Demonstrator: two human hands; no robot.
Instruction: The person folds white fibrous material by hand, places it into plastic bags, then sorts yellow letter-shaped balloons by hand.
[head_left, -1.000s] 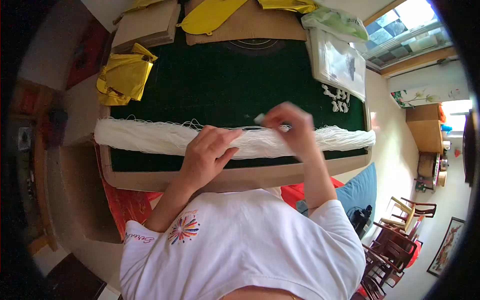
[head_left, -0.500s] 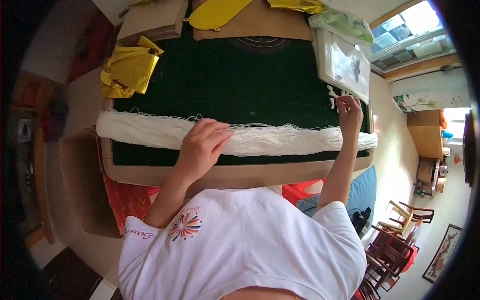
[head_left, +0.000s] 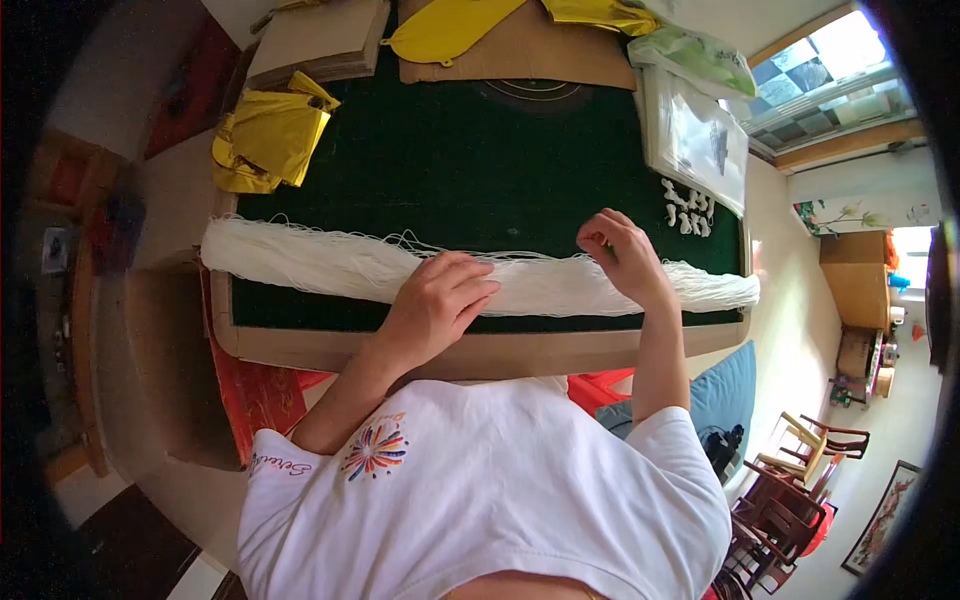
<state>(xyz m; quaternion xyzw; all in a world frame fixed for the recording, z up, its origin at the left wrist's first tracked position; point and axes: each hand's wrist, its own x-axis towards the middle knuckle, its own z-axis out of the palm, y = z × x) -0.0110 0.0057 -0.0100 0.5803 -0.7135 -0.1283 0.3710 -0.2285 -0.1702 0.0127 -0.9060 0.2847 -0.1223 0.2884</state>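
White thread bundle (head_left: 330, 265) lies crosswise along the near part of the green worktop (head_left: 450, 150), its ends reaching the left and right edges; a narrow green strip separates it from the near beige rim (head_left: 300, 345). Left hand (head_left: 438, 302): over the bundle's middle, fingers loosely bent; cannot tell whether they grip strands. Right hand (head_left: 632, 264): by the bundle's far edge, right of the left hand, fingers curled inward; grip cannot be told. Beyond the bundle, green surface spans from the gold foil (head_left: 272, 140) at left to the small white knotted pieces (head_left: 690, 215) and plastic bags (head_left: 700, 145) near the right edge, and runs back to the cardboard sheet (head_left: 530, 58). Cardboard stack (head_left: 320, 40): far left corner.
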